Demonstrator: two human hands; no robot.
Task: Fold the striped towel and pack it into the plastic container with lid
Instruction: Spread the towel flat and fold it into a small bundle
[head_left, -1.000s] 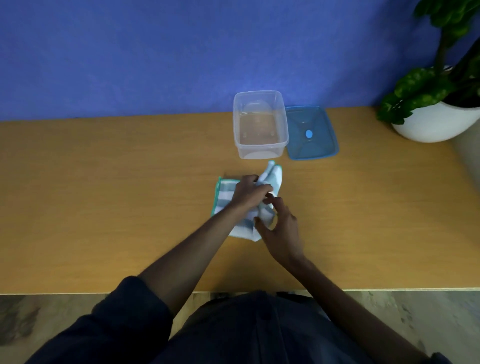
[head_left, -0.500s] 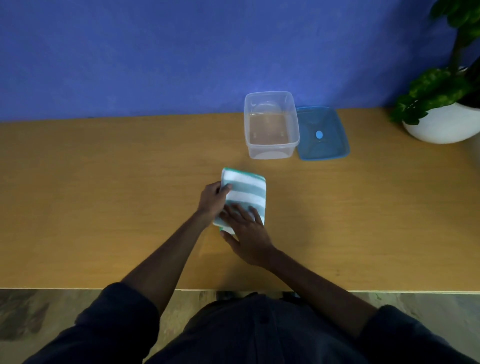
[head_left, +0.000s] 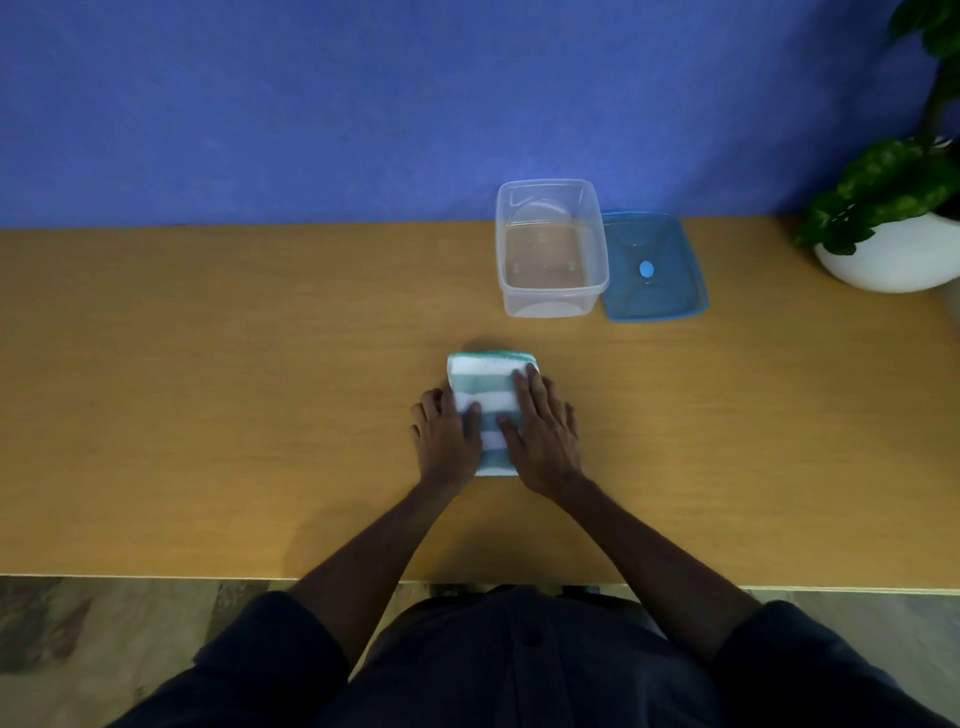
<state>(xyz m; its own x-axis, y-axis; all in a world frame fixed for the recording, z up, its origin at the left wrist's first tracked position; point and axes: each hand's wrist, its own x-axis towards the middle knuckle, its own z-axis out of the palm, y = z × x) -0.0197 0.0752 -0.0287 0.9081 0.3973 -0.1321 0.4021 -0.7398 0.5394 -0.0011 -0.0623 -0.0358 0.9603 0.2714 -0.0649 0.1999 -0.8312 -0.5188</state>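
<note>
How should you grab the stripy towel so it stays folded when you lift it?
Probably pinch the towel by its two long side edges, one hand from each side, thumbs on top and fingers slid under. It lies flat in a thick, narrow rectangle, and the left hand and right hand already rest along those sides. Squeezing the layers together should keep the fold shut.

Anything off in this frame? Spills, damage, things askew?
Nothing stands out. The folded teal-and-white striped towel lies flat under both hands; the clear plastic container sits upright and empty, its blue lid flat beside it.
</note>
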